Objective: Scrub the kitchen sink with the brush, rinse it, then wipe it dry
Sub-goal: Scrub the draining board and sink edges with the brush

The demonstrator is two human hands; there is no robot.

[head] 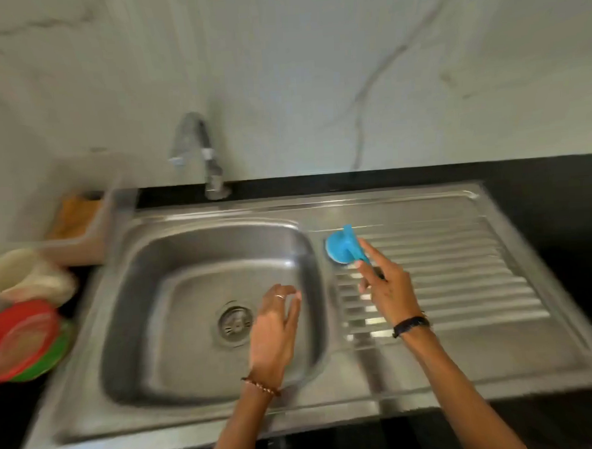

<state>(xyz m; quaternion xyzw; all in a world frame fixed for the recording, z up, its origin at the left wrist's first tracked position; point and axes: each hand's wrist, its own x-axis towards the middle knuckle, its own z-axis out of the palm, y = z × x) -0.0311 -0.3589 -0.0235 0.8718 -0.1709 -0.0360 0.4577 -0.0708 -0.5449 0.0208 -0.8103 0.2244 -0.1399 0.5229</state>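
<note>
The steel sink basin [173, 265] fills the middle of the view, with its drain [234, 323] at the bottom. A blue round brush [338, 247] lies on the ribbed drainboard [461, 267], just right of the basin's far right corner. My right hand [389, 288] reaches to it, its straight index finger and thumb touching the brush's blue handle; blur hides whether they pinch it. My left hand [276, 328] hovers over the basin right of the drain, fingers loosely bent, holding nothing. The tap [209, 160] stands behind the basin, and no water runs from it.
Red and green plastic plates [23, 341] and pale cloth-like items [33, 272] sit at the left edge. An orange item [74, 215] lies in a holder at the back left. Black countertop [561, 210] surrounds the sink; a marble wall rises behind.
</note>
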